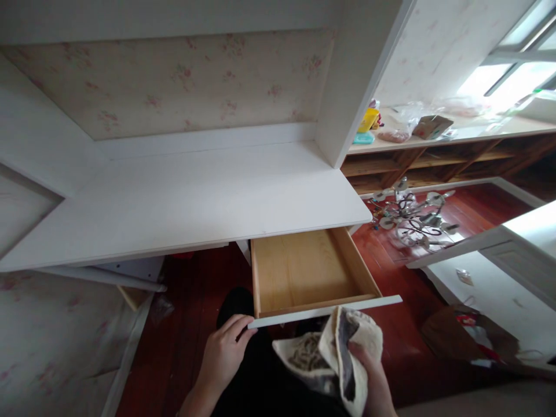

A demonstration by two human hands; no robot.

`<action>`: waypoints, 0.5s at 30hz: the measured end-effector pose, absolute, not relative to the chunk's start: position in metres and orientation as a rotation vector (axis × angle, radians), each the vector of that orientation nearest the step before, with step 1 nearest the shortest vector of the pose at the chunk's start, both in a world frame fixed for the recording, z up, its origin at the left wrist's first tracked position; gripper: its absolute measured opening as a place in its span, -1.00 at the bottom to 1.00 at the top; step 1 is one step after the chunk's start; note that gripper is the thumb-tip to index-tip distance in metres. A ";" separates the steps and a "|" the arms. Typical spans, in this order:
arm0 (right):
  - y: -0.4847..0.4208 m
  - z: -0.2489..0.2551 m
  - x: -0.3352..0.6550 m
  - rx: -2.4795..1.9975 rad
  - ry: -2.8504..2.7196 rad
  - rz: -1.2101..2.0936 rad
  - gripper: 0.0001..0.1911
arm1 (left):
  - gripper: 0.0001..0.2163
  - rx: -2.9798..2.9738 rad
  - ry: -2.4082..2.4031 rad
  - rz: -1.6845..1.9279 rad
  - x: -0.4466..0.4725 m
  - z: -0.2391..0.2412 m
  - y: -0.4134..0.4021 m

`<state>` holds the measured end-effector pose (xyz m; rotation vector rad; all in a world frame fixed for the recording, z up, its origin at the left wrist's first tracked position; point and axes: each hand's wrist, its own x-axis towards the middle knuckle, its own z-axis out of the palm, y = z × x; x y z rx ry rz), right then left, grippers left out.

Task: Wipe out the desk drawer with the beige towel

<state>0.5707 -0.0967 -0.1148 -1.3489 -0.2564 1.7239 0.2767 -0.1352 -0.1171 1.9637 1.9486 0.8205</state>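
Note:
A shallow wooden drawer [310,269] with a white front is pulled out from under a white desk [208,191]. My left hand [228,347] pinches the left end of the drawer front between thumb and fingers. Bunched in my right hand [369,365] is a cream and grey cloth [319,353], just below the right half of the drawer front. One edge of the cloth overlaps the front; whether it presses on it I cannot tell. Bare wood shows inside the drawer.
A chandelier [412,217] lies on the red wooden floor [377,260] to the right. Beyond it runs a low shelf [434,156] with a box [433,126] and plastic bags on top. A brown paper bag [447,336] stands by white furniture [482,289] at lower right.

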 end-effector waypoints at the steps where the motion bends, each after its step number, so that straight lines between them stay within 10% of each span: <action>1: -0.102 -0.110 0.563 -1.326 -0.225 1.837 -0.63 | -0.84 1.961 1.956 0.811 0.276 -0.118 -0.135; 15: -0.112 -0.158 0.437 -0.918 0.152 2.196 -0.74 | -0.84 1.911 2.022 0.812 0.280 -0.120 -0.137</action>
